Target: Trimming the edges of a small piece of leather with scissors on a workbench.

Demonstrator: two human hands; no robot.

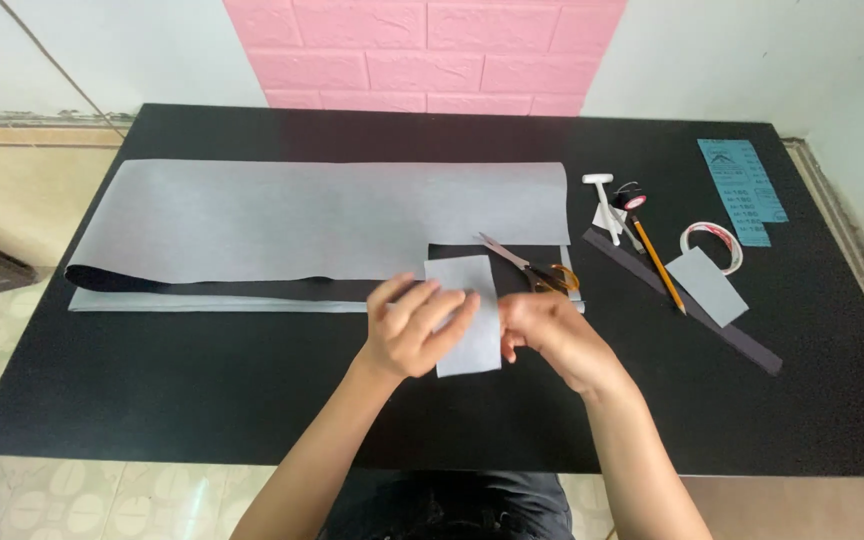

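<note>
Grey fabric piece [467,315] pinched in both grips, left hand [414,328] and right hand [549,335]; one scissors [530,268] behind.

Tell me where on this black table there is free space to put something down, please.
The table is bare along the near edge, left of the left hand and below the long grey sheet. It is also bare right of the right hand, below the black strip. It is crowded at the right: scissors, pencil, tape roll, blue card.

Bright, even daylight; soft shadows, perhaps slight edge distortion.
</note>
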